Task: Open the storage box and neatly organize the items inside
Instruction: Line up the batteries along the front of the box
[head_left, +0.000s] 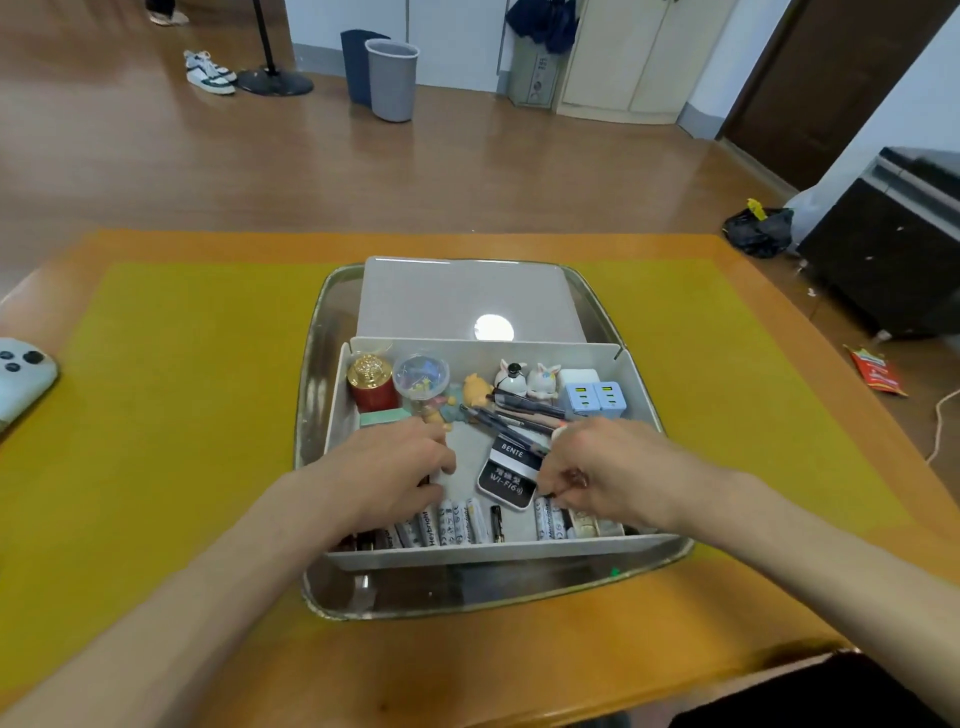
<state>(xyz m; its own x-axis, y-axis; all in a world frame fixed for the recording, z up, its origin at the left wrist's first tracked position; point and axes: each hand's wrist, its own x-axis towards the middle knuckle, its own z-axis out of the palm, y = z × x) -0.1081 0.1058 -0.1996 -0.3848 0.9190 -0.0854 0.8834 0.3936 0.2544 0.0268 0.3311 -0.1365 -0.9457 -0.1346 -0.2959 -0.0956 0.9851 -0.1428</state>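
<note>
- Nearest: both forearms reach in from 6 o'clock over a wooden bench with a yellow mat on it.
- A steel tray sits mid-mat; the storage box stands in it, open, its lid lying flat just beyond at 12 o'clock.
- Left hand is down in the box's near-left part, fingers curled under onto something there; what they hold, if anything, I cannot tell.
- Right hand is at the near-right, fingers bent and seemingly pinching a small dark item next to the batteries; not clear enough to name.
- Batteries lie in a row along the box's near wall, with a few more under the right hand. Likely light, hard, smooth and prone to rolling; best taken by the sides, a few at once.
- Centre: a card-like Wi-Fi device, and pens lying askew. Stiff and light; lift the pens by the barrel.
- Far row, 10 to 2 o'clock: red jar with gold cap, clear tub of pins, small figurines, blue chargers. Figurines look breakable; grip by the body.
- At 9 o'clock, a pale game controller on the bench edge.
- Beyond: wood floor, grey bin, sneakers, dark cabinet at 2 o'clock.
</note>
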